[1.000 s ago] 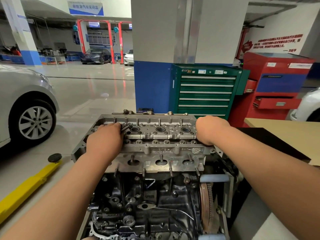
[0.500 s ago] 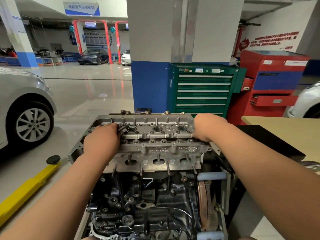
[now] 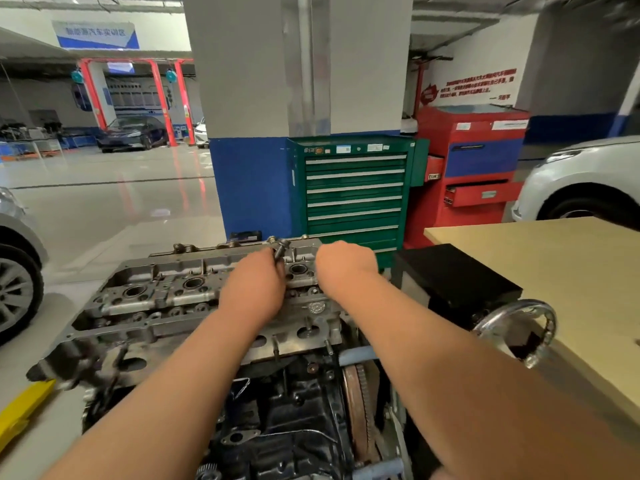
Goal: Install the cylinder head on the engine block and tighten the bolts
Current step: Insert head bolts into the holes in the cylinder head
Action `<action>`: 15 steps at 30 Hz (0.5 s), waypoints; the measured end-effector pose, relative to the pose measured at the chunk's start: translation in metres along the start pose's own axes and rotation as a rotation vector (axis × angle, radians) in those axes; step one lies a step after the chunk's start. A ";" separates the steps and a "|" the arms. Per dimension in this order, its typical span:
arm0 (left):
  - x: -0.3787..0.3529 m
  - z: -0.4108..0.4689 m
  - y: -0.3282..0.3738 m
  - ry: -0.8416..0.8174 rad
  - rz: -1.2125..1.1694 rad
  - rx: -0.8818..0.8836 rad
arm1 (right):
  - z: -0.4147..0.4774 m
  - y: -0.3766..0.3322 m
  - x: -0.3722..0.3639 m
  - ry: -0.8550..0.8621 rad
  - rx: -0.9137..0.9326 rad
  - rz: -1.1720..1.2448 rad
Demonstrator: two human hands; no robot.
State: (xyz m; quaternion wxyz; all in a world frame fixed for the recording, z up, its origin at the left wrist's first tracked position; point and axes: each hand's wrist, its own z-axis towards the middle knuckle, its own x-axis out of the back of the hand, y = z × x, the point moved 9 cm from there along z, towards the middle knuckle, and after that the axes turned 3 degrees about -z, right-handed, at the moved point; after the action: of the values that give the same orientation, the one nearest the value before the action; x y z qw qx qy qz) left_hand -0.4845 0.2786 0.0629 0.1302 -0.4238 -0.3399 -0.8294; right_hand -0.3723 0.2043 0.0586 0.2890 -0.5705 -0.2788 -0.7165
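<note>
1. Head (image 3: 166, 292): grey cast metal, matt and rough.
2. Block (image 3: 298, 420): dark metal with an oily sheen.
3. Bolts (image 3: 280, 250): dull dark metal.
4. Floor (image 3: 104, 209): smooth, glossy.
5. Cabinet (image 3: 353, 199): green painted metal.
6. Table (image 3: 554, 258): matt wood-look top.
7. Wheel (image 3: 513, 304): bright polished metal.

Car repair workshop: red lifts (image 3: 162, 98), tool cabinets (image 3: 355, 199), parked cars (image 3: 130, 133).

Room left, tight right.
Cylinder head (image 3: 166, 296): left half bare, floor (image 3: 104, 209) beyond free. Left hand (image 3: 254, 289), gripping a bolt (image 3: 279, 250), and right hand (image 3: 343, 268) crowd the right end; black box (image 3: 457, 282) and handwheel (image 3: 519, 327) stand close by.
</note>
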 end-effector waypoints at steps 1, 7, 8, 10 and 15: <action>-0.003 0.002 0.005 -0.009 -0.017 -0.006 | 0.001 0.008 -0.001 0.021 -0.001 0.063; -0.046 0.004 0.109 -0.107 -0.090 -0.221 | -0.018 0.162 -0.030 -0.001 -0.320 0.397; -0.058 0.001 0.134 -0.143 -0.078 -0.261 | -0.029 0.196 -0.038 -0.010 -0.405 0.390; -0.083 -0.011 0.181 -0.231 -0.059 -0.341 | -0.056 0.261 -0.050 0.022 -0.560 0.361; -0.146 -0.050 0.266 -0.380 -0.077 -0.486 | -0.107 0.377 -0.053 0.236 -0.781 0.297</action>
State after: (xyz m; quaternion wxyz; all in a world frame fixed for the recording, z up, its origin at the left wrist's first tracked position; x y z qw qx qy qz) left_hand -0.2924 0.0384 0.0476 -0.0726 -0.5769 -0.1656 -0.7965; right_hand -0.1569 -0.1246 0.0123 0.1812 -0.5851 0.1331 -0.7792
